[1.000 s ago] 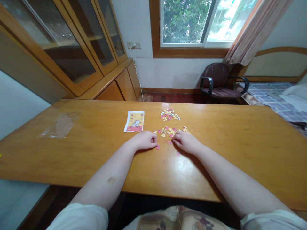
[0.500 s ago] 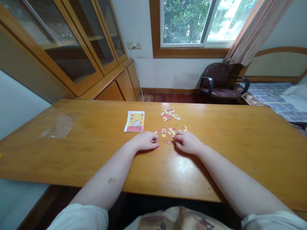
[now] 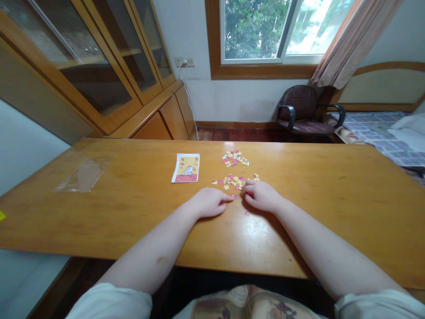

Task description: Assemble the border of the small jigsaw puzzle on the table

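Observation:
My left hand (image 3: 212, 202) reaches over the table with its index finger stretched out. That fingertip touches a small pink jigsaw piece (image 3: 235, 196), and the other fingers are bent. My right hand (image 3: 260, 196) has its fingers curled together at the right edge of a loose pile of yellow and pink jigsaw pieces (image 3: 232, 181). Whatever may be between those fingers is hidden. Below it lies a single pink piece (image 3: 247, 212). A second heap of pieces (image 3: 234, 158) lies farther back. To the left is a picture card (image 3: 187, 168) showing a white animal on yellow and pink.
A clear plastic bag (image 3: 84, 175) lies on the left of the wooden table (image 3: 139, 212). Beyond the table are a glass-door cabinet (image 3: 156, 99), an armchair (image 3: 300, 110) and a bed (image 3: 375, 126).
My left hand has moved right, its index finger now extended to the pink piece between the hands. The piece formerly under its fingertips no longer shows there. My right hand has barely shifted.

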Motion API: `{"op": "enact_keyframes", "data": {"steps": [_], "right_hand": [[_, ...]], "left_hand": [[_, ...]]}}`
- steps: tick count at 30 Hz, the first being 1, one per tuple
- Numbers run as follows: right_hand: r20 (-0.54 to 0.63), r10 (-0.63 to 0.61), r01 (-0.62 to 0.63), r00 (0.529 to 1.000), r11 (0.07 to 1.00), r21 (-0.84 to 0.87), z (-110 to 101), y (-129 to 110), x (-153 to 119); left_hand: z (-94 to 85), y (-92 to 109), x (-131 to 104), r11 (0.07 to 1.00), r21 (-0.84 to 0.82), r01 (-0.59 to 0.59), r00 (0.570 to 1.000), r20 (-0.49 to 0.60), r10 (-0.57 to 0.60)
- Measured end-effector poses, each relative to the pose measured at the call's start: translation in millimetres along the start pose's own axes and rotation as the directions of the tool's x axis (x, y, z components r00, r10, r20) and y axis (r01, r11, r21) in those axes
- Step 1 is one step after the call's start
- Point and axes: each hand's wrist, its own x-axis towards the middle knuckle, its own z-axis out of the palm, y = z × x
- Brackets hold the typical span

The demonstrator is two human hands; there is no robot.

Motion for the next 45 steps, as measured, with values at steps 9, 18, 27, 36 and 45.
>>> {"op": "enact_keyframes", "data": {"steps": [9,18,27,36,45], "right_hand": [[-0.061,0.083,-0.084,0.995,0.996,-0.020,3.3,7.4,1.3],[-0.133,0.115,-0.118,0.984,0.993,-0.012,6.2,10.3,2.1],[-0.153,0.148,-0.151,0.977,0.988,-0.008,5.9,11.3,2.1],[-0.147,0.188,-0.192,0.971,0.981,-0.012,3.5,14.0,2.1],[-0.129,0.201,-0.205,0.971,0.979,-0.017,2.2,18.0,1.8]], "left_hand": [[-1.7,-2.5,2.7,0.999,-0.031,0.027,0.999,-0.031,-0.028],[-1.8,-7.8,3.9,0.999,-0.027,0.037,0.998,-0.045,-0.038],[-1.8,-14.9,5.7,0.994,-0.007,0.111,0.990,-0.092,-0.111],[-11.0,-23.3,1.5,0.954,0.077,0.289,0.952,-0.124,-0.279],[-14.3,-24.0,0.8,0.916,0.114,0.386,0.917,-0.154,-0.367]]}}
